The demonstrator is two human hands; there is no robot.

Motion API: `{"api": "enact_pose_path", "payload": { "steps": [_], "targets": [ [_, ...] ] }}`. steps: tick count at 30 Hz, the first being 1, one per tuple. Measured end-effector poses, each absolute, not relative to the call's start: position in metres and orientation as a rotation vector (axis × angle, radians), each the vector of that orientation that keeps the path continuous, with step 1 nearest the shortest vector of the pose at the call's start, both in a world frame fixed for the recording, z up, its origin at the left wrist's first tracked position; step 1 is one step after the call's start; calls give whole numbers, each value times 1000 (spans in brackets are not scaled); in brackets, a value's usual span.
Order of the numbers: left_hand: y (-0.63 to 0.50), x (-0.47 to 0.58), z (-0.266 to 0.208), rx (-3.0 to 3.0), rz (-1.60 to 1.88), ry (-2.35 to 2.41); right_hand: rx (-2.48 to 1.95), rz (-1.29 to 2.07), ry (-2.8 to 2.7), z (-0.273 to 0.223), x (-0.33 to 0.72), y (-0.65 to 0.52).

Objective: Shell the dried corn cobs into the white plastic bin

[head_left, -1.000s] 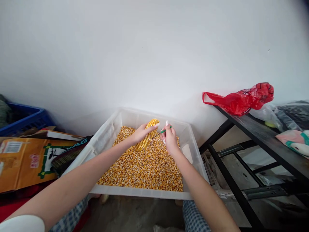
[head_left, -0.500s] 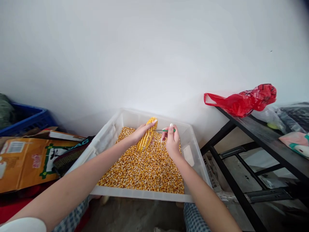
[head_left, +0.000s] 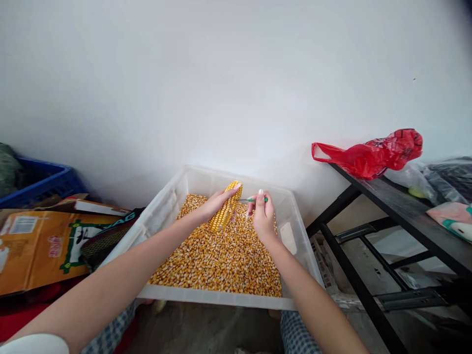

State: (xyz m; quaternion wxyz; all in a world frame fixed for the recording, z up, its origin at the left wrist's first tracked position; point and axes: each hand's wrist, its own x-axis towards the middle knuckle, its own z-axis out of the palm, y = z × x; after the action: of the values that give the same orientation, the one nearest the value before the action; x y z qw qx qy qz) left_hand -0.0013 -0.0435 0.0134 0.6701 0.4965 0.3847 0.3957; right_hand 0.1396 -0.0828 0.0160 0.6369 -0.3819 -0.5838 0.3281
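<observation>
My left hand (head_left: 216, 204) is closed around an ear of corn (head_left: 224, 215), which tilts with its upper end to the right. A strip along the cob's right side looks stripped of kernels. My right hand (head_left: 263, 215) grips the green handle of a screwdriver (head_left: 252, 200), and its thin metal shaft points left at the ear, its tip at or beside the cob. Both hands are above a translucent plastic bin (head_left: 221, 293) holding a thick layer of loose corn kernels (head_left: 217, 265).
Cardboard boxes (head_left: 40, 250) and a blue crate (head_left: 55, 182) stand at the left. To the right is a black metal-framed table (head_left: 416, 211) with a red plastic bag (head_left: 372, 155) on it. A white wall (head_left: 236, 88) rises behind the bin.
The ear of corn and my left hand have shifted very slightly right and down. My right hand with the screwdriver stays almost in place.
</observation>
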Motion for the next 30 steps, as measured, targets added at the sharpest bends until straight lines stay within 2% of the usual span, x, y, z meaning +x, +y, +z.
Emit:
{"api": "enact_pose_path", "payload": {
  "steps": [4, 10, 15, 20, 30],
  "targets": [
    [-45, -1, 15, 1125, 887, 871, -917, 634, -1454, 14, 143, -84],
    [-48, 0, 13, 1279, 915, 870, -907, 192, -1867, 11, 151, -84],
    [-49, 1, 15, 1425, 993, 951, -858, 134, -1983, 7, 150, -82],
    [-48, 2, 13, 1540, 1062, 1064, -872, 221, -1869, 5, 149, -80],
    [-55, 6, 24, 1698, 1127, 938, -937, 795, -1366, 4, 149, -65]
  ]
}}
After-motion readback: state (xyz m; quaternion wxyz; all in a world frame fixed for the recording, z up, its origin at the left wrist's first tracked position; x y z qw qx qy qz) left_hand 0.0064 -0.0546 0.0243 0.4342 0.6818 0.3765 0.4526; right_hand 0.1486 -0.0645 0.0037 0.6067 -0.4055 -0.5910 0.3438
